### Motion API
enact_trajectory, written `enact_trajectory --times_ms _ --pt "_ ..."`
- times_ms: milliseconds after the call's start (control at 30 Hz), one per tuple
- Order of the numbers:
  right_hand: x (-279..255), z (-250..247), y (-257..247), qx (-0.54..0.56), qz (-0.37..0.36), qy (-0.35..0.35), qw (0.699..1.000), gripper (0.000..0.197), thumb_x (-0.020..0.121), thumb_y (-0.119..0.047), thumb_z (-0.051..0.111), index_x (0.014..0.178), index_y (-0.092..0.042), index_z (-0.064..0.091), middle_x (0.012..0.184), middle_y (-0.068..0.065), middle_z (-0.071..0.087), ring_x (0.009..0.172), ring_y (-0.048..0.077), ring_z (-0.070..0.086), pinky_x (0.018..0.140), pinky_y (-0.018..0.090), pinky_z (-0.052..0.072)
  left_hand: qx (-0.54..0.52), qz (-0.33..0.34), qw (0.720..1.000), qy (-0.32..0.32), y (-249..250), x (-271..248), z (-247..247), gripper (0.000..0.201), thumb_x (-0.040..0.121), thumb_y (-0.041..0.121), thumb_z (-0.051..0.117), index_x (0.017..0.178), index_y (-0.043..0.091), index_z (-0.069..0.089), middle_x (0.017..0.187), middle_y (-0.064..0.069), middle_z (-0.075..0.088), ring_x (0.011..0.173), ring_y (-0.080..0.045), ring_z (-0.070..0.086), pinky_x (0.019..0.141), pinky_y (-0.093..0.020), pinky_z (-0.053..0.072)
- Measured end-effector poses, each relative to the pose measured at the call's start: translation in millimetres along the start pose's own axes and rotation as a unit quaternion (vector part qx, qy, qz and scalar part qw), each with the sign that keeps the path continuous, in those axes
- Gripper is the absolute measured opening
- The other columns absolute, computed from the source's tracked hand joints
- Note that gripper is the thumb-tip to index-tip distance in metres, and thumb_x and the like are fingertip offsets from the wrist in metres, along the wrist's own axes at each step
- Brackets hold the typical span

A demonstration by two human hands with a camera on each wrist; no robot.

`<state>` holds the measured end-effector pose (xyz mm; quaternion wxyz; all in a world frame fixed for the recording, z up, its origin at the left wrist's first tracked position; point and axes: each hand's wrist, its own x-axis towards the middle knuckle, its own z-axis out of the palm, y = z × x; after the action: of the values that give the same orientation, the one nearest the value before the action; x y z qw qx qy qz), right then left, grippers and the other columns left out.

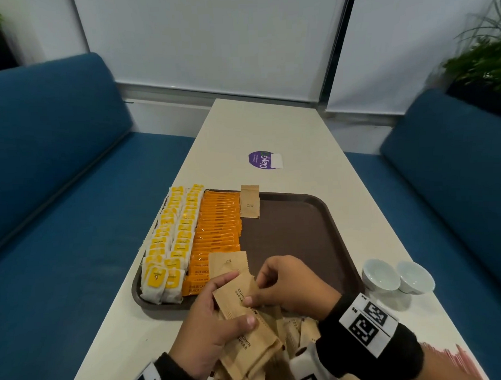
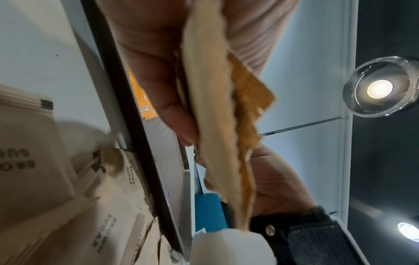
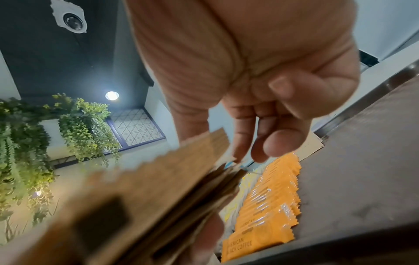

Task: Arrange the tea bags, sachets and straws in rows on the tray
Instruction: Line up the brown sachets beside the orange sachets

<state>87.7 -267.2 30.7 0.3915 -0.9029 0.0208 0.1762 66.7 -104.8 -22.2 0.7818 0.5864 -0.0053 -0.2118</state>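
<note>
A brown tray [image 1: 301,216] on the white table carries two rows of yellow tea bags [image 1: 174,235], a row of orange coffee sachets [image 1: 219,219] and one brown sugar sachet [image 1: 249,201] at its far edge. Over the tray's near edge my left hand [image 1: 219,313] grips a fanned stack of brown sugar sachets [image 1: 249,349]. My right hand [image 1: 257,289] pinches the top sachet [image 1: 236,295] of that stack between thumb and fingers. The left wrist view has the stack [image 2: 215,125] edge-on. In the right wrist view the stack [image 3: 158,197] is blurred beside the orange row [image 3: 267,206].
More loose brown sugar sachets [image 1: 299,330] lie on the table under my hands. Two white cups [image 1: 397,275] stand right of the tray. Pink straws [image 1: 457,361] show at the bottom right. A purple sticker [image 1: 264,160] lies beyond the tray. Blue sofas flank the table.
</note>
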Motion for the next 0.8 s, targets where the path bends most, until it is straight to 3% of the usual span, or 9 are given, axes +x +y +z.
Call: enact_trajectory --times_ms 133,267,333,400,500,567,667,733,800 --pt "2 2 3 0.005 0.024 0.001 1.000 0.030 0.067 -0.033 0.084 0.071 -0.018 0.058 0.083 0.003 0.068 0.072 0.011 0.061 0.070 0.031 0.054 0.028 0.003 1.000 0.008 -1 2 -2 0.068 0.061 -0.017 0.076 0.112 0.024 0.058 0.103 0.003 0.067 0.085 -0.011 0.069 0.066 -0.025 0.055" --pt "3 -6 -3 0.074 0.032 -0.019 0.997 0.017 0.080 -0.021 0.074 0.075 -0.016 0.059 0.083 0.005 0.069 0.075 0.014 0.065 0.067 0.027 0.056 0.022 -0.004 1.000 0.022 -1 6 -4 0.074 0.046 0.000 0.082 0.110 0.028 0.058 0.101 0.001 0.067 0.087 -0.015 0.068 0.067 -0.028 0.055" --pt "9 -16 -4 0.132 0.036 -0.031 0.990 0.013 0.086 -0.020 0.067 0.080 -0.016 0.057 0.078 0.004 0.067 0.067 0.013 0.063 0.059 0.027 0.050 0.016 -0.002 1.000 0.027 0 8 -5 0.074 0.045 0.000 0.083 0.110 0.026 0.057 0.102 0.000 0.067 0.086 -0.014 0.068 0.065 -0.025 0.053" --pt "22 -30 -1 0.204 0.037 -0.024 0.978 0.013 0.092 -0.019 0.059 0.083 -0.014 0.052 0.084 0.009 0.067 0.060 0.014 0.063 0.044 0.022 0.040 -0.003 -0.004 1.000 0.029 1 11 -6 0.073 0.051 -0.011 0.082 0.111 0.023 0.058 0.104 0.002 0.066 0.083 -0.009 0.069 0.063 -0.022 0.054" --pt "57 -54 4 0.275 0.041 0.037 0.960 0.013 0.094 -0.010 0.054 0.084 -0.012 0.046 0.087 0.013 0.069 0.056 0.015 0.065 0.034 0.017 0.033 -0.011 -0.001 0.999 0.032 4 14 -8 0.071 0.051 -0.012 0.083 0.110 0.021 0.060 0.106 0.010 0.062 0.080 0.000 0.068 0.062 -0.018 0.055" --pt "87 -68 10 0.266 0.049 0.084 0.959 0.015 0.091 -0.002 0.056 0.085 -0.012 0.047 0.083 0.013 0.068 0.053 0.011 0.062 0.034 0.017 0.033 -0.013 0.003 0.999 0.034 4 16 -10 0.074 0.045 -0.006 0.085 0.109 0.020 0.060 0.107 0.012 0.060 0.079 0.002 0.068 0.060 -0.016 0.053" --pt "131 -78 21 0.216 0.084 0.124 0.965 0.018 0.087 0.002 0.060 0.084 -0.013 0.052 0.089 0.014 0.068 0.043 0.010 0.050 0.037 0.020 0.033 -0.032 -0.005 0.999 0.029 6 16 -12 0.063 0.058 -0.011 0.080 0.108 0.020 0.059 0.103 0.014 0.056 0.070 0.008 0.066 0.053 -0.011 0.050" --pt "155 -78 24 0.201 0.113 0.122 0.965 0.013 0.089 -0.002 0.061 0.086 -0.013 0.053 0.096 0.017 0.069 0.040 0.011 0.044 0.037 0.021 0.033 -0.033 -0.012 0.999 0.022 5 15 -13 0.071 0.046 0.002 0.087 0.109 0.021 0.060 0.105 0.011 0.060 0.075 0.003 0.068 0.055 -0.013 0.051" --pt "171 -76 21 0.157 0.137 0.113 0.971 0.006 0.090 -0.009 0.061 0.093 -0.012 0.057 0.097 0.013 0.069 0.048 0.011 0.047 0.041 0.021 0.036 -0.042 -0.031 0.998 0.034 2 14 -16 0.080 0.034 0.001 0.085 0.108 0.019 0.062 0.106 0.005 0.065 0.079 -0.007 0.071 0.057 -0.017 0.053"
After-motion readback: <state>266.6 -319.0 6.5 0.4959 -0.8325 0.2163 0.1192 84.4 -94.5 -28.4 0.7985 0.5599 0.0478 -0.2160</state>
